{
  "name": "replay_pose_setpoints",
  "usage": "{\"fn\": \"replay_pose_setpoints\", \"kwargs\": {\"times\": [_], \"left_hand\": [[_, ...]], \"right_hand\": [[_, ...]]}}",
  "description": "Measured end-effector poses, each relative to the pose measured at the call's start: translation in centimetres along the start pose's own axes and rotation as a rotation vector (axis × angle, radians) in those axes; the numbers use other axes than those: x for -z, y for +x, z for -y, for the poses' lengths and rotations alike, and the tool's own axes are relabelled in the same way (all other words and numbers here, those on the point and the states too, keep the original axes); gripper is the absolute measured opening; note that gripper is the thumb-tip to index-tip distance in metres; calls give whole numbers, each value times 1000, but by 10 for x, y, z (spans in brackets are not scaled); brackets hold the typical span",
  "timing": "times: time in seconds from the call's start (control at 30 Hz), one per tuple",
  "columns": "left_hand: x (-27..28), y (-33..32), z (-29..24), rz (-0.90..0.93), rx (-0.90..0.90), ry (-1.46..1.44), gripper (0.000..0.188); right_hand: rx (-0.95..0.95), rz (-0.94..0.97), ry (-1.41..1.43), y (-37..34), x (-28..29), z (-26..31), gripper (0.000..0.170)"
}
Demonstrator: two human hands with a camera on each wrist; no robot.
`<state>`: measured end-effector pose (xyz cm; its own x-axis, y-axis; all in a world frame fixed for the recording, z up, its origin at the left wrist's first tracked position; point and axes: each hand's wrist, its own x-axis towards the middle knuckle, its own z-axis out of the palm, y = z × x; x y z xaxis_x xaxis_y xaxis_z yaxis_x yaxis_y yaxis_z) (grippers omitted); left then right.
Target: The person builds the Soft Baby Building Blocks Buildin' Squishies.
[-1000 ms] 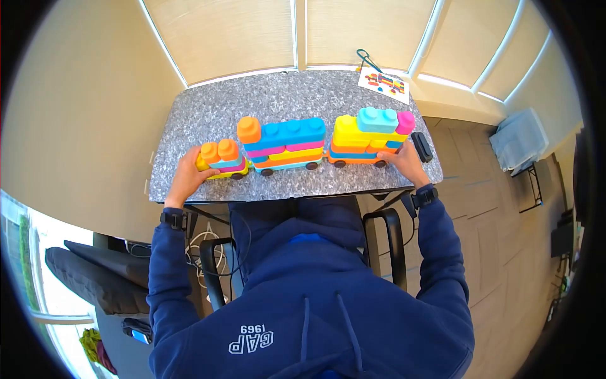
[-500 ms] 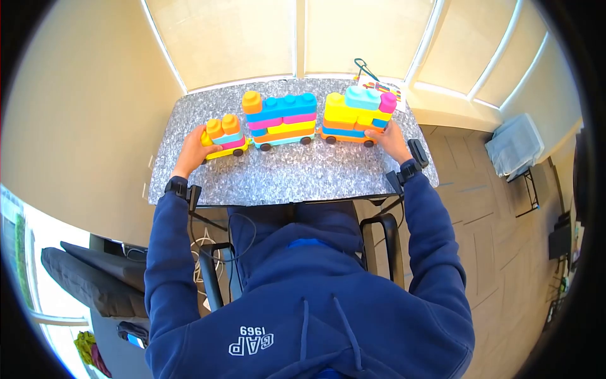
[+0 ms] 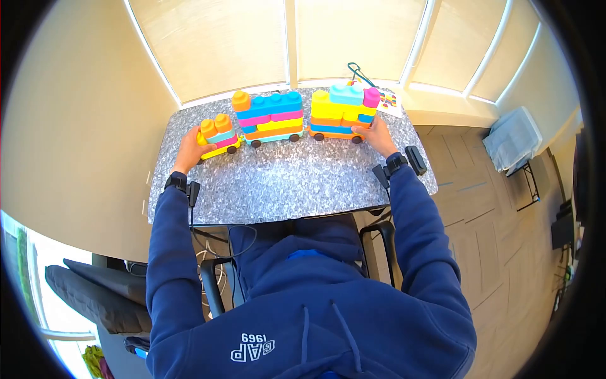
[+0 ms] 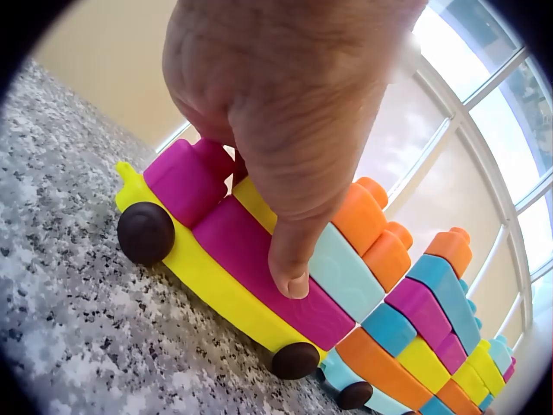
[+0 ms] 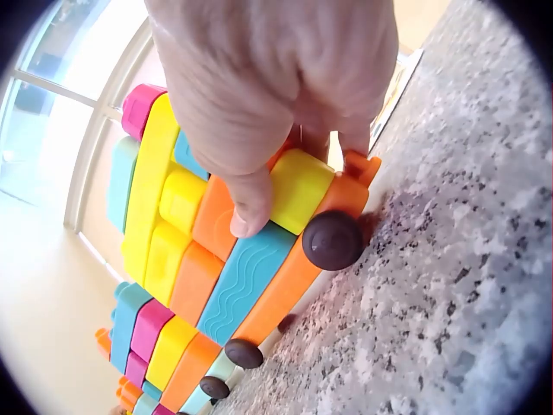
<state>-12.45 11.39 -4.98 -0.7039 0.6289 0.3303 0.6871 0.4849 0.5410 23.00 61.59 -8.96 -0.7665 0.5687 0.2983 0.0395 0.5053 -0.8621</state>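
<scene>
Three wheeled wagons of large toy building blocks stand in a row on the speckled grey table (image 3: 278, 180). My left hand (image 3: 191, 151) grips the small left wagon (image 3: 222, 137), whose base is yellow; its thumb (image 4: 294, 259) lies on a magenta block in the left wrist view. At the other end, my right hand (image 3: 379, 137) holds the tall right wagon (image 3: 332, 121), with an orange base. Its thumb (image 5: 251, 212) presses the near side, while the other fingers are mostly hidden behind. Between them is the middle wagon (image 3: 270, 119), untouched by either hand.
A printed card (image 3: 389, 104) and a green strap (image 3: 361, 71) lie at the back right of the table. A black object (image 3: 415, 160) sits by the right edge. Window panels rise behind the table, and a clear plastic bin (image 3: 512, 139) stands off to the right.
The row of wagons has moved away from the table's front edge, both hands moving with it. The right end has also shifted a little left. Both hands keep their hold.
</scene>
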Motion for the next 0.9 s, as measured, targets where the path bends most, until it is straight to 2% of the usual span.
{"fn": "replay_pose_setpoints", "kwargs": {"times": [0.17, 0.23, 0.27, 0.33, 0.37, 0.43, 0.47, 0.53, 0.57, 0.6, 0.67, 0.7, 0.73, 0.77, 0.8, 0.83, 0.9], "left_hand": [[-1, 3, 3, 10, 20, -8, 74], [-4, 3, 6, -10, 32, 32, 79], [-6, 1, 7, -11, 33, 31, 79], [-9, -9, 1, -225, -112, 122, 82], [-8, -13, -1, -226, -112, 120, 82], [-1, -27, -16, -443, -180, 221, 63], [3, -35, -26, -437, -176, 217, 63], [13, -52, -62, -312, 19, -75, 35], [9, -60, -79, -302, 19, -194, 26], [3, -69, -91, -299, 17, -198, 26], [-9, -87, -111, -186, 21, -379, 28], [-16, -94, -121, -144, -12, -428, 34], [-24, -101, -128, -146, -8, -429, 34], [-35, -107, -132, -71, -27, -485, 38], [-44, -112, -134, 6, -47, -540, 41], [-52, -117, -136, 6, -44, -540, 41], [-66, -124, -135, 166, -19, -612, 52]], "right_hand": [[1, 5, 56, 3, -2, -1, 63], [13, 6, -47, -5, 0, 17, 65], [14, 7, -48, -4, -1, 6, 65], [146, -196, -33, -2, -4, -22, 53], [147, -197, -35, -2, -1, -28, 53], [-31, -508, -6, -14, 6, -19, 38], [-37, -506, -12, -20, 10, -14, 38], [-91, -421, 347, -33, 10, 9, 43], [-63, -388, 386, -40, 1, 25, 49], [-64, -391, 382, -48, -7, 40, 49], [-45, -256, 499, -62, -25, 66, 50], [-44, -255, 498, -67, -34, 73, 50], [-86, -182, 637, -71, -43, 78, 51], [-128, -106, 775, -75, -52, 82, 52], [-129, -102, 775, -77, -60, 84, 52], [-138, -38, 802, -80, -68, 82, 53], [-152, 52, 845, -85, -83, 75, 54]]}}
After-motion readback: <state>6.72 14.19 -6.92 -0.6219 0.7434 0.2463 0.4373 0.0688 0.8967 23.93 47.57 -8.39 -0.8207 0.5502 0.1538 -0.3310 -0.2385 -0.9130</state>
